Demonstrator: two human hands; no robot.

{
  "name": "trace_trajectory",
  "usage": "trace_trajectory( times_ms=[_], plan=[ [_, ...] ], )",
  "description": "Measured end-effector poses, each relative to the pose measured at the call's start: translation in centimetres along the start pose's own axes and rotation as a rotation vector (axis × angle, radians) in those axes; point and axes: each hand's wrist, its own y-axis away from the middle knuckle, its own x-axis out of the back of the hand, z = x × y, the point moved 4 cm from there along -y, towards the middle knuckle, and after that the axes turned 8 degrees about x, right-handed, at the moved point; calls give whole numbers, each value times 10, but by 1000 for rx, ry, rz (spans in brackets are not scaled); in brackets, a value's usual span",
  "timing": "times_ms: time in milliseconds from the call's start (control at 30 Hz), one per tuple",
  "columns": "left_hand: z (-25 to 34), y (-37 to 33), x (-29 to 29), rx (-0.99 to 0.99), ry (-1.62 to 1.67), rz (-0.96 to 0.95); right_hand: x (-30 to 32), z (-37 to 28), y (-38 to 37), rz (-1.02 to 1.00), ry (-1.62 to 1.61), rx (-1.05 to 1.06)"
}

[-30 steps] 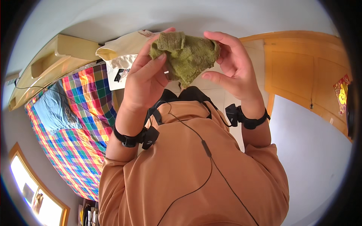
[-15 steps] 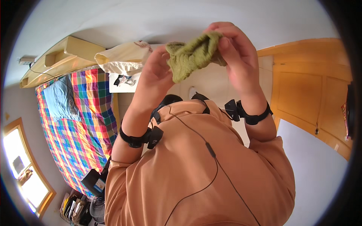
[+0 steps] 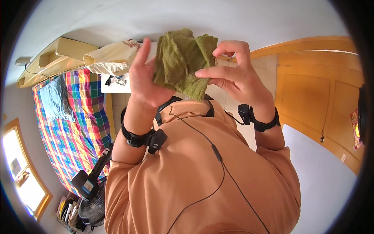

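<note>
A crumpled olive-green cloth point(image 3: 177, 58) is spread partly open in front of me, high in the view. My left hand point(image 3: 146, 84) supports it from the left side; the thumb is stretched upward, away from the fabric, and the other fingers are hidden behind it. From the right, my right hand point(image 3: 233, 70) has its fingertips on the cloth's right edge, with one finger lying over the front. Black straps with small box-shaped units circle both forearms.
On the left stands a bed with a colourful checked cover point(image 3: 83, 113) and a blue pillow point(image 3: 58, 99). A cream fabric bag point(image 3: 109, 58) and a white surface point(image 3: 120, 89) with cables lie beyond. A black fan point(image 3: 92, 210) is lower left; a wooden door point(image 3: 304, 93) is right.
The cloth has gone from bunched up to more spread out and hangs lower. My left thumb has lifted off it. My right hand has moved from its upper corner to its right edge.
</note>
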Motion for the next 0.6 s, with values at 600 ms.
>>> trace_trajectory(
  times_ms=[600],
  plan=[
    [20, -8, -4, -71, -618, 254, -27, 18, 7, 382, -792, -732]
  ],
)
